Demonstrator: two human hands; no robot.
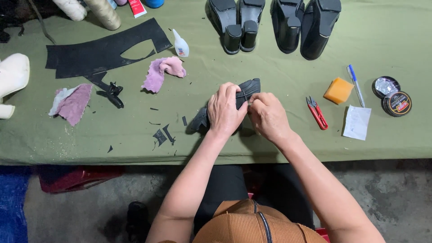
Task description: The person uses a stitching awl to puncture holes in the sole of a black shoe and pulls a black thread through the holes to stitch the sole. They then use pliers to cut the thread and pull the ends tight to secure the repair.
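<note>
A black shoe [249, 88] lies on its side on the green table cloth [270, 144], near the front edge. My left hand [225, 110] covers its middle and grips it. My right hand [267, 116] pinches at the shoe's edge right beside the left fingers. Whatever sits between the fingertips is too small to tell. The shoe's lower end [198, 122] pokes out left of my left wrist.
Red thread snips [317, 112], an orange sponge [338, 90], a blue pen [355, 83], white paper [357, 122] and polish tins [396, 102] lie right. Two pairs of black heeled shoes [274, 24] stand at the back. Black cut sheet [103, 51], glue bottle [181, 44], pink rags [162, 72] and scraps [163, 135] lie left.
</note>
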